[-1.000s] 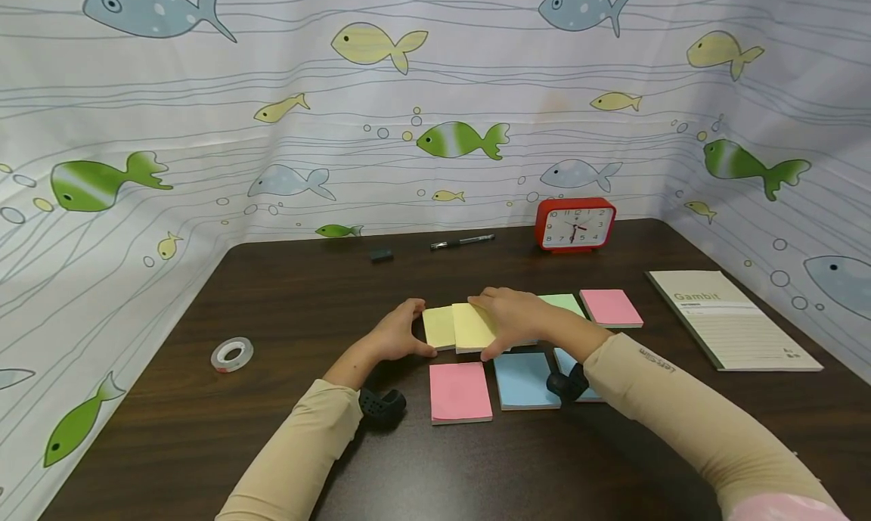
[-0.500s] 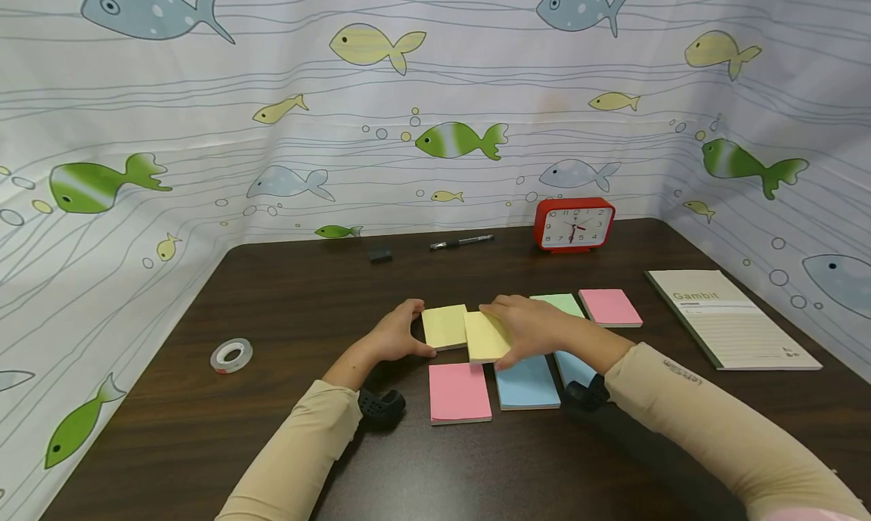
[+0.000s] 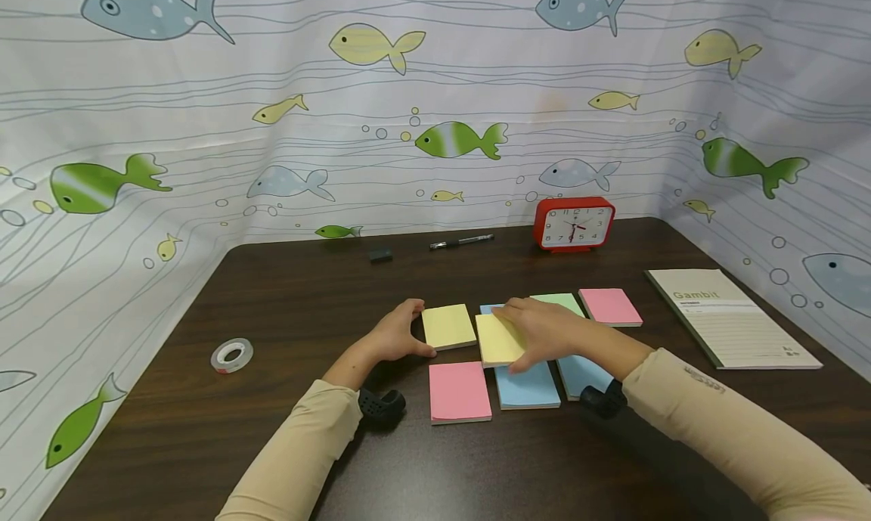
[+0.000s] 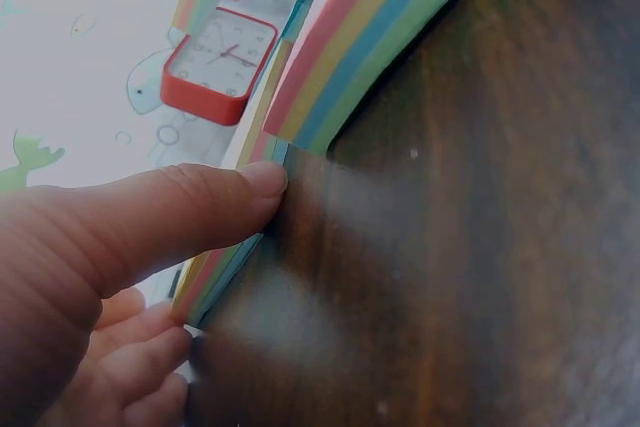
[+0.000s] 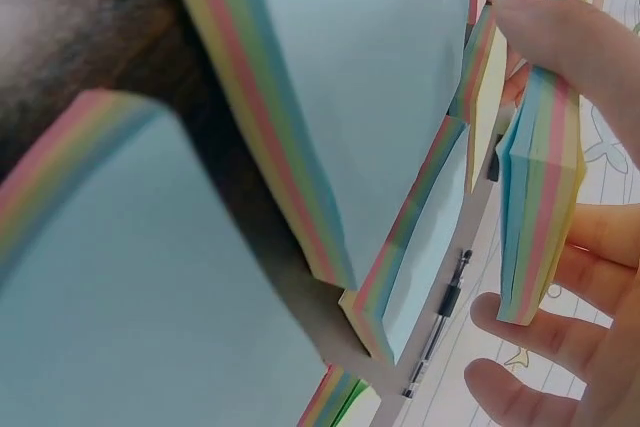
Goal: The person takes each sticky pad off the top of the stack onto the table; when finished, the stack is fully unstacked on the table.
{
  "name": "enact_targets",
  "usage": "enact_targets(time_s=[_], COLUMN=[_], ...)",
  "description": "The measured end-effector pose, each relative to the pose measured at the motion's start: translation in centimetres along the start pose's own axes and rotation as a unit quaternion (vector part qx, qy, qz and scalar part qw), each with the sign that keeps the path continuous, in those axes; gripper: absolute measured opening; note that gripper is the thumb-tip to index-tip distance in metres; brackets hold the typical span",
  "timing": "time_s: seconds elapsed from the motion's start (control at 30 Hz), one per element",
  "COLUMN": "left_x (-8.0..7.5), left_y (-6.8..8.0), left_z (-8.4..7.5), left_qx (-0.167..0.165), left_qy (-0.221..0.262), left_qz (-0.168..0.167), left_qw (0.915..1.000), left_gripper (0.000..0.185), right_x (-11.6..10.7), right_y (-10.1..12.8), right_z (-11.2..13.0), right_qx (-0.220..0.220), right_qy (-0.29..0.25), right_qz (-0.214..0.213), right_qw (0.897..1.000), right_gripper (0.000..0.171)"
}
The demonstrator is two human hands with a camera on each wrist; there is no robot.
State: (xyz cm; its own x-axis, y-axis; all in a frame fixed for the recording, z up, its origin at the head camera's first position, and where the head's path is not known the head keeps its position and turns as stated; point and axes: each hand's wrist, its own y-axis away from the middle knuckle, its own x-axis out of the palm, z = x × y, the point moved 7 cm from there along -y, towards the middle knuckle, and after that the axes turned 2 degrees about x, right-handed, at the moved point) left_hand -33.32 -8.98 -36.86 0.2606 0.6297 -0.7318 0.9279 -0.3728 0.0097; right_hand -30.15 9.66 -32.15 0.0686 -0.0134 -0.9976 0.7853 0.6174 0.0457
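Even, bright, diffuse light fills the head view, with only soft shadows under the arms on the dark worktop [image 3: 286, 309]. Wide-angle bending curves its edges. Both wrist views are close, soft and blurred; the left one looks washed out at upper left.

The right hand [image 3: 544, 332] has its grip on a sticky-note pad [image 3: 500, 339], lifted over the worktop [image 3: 306, 294]. Just left of that grip lies a second pad [image 3: 447, 326], with the left hand [image 3: 395, 336] touching its left edge. Below the grip three pads [image 3: 460, 391] lie in a row. Behind and right of it sit two more pads [image 3: 610, 306], then a notebook [image 3: 731, 318] further right. Far behind stand a clock [image 3: 574, 224], a pen [image 3: 463, 241] and a small block [image 3: 380, 255]; a tape roll [image 3: 231, 355] lies far left
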Motion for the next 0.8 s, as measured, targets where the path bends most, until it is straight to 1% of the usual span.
enact_targets(time_s=[0.2,0.53,0.8], left_x=[0.0,-0.1,0.0], left_y=[0.0,-0.1,-0.1], left_z=[-0.1,0.1,0.0], left_qx=[0.006,0.002,0.005], left_qy=[0.000,-0.003,0.001], left_qz=[0.001,0.001,0.001], left_qw=[1.0000,1.0000,1.0000], left_gripper=[0.085,0.084,0.084], right_x=[0.1,0.2,0.4], right_y=[0.7,2.0,3.1], right_z=[-0.6,-1.4,-2.5], right_qx=[0.006,0.022,0.040], right_qy=[-0.007,-0.020,-0.027], right_qz=[-0.002,-0.003,-0.003], right_qw=[1.000,1.000,0.999], right_gripper=[0.090,0.090,0.091])
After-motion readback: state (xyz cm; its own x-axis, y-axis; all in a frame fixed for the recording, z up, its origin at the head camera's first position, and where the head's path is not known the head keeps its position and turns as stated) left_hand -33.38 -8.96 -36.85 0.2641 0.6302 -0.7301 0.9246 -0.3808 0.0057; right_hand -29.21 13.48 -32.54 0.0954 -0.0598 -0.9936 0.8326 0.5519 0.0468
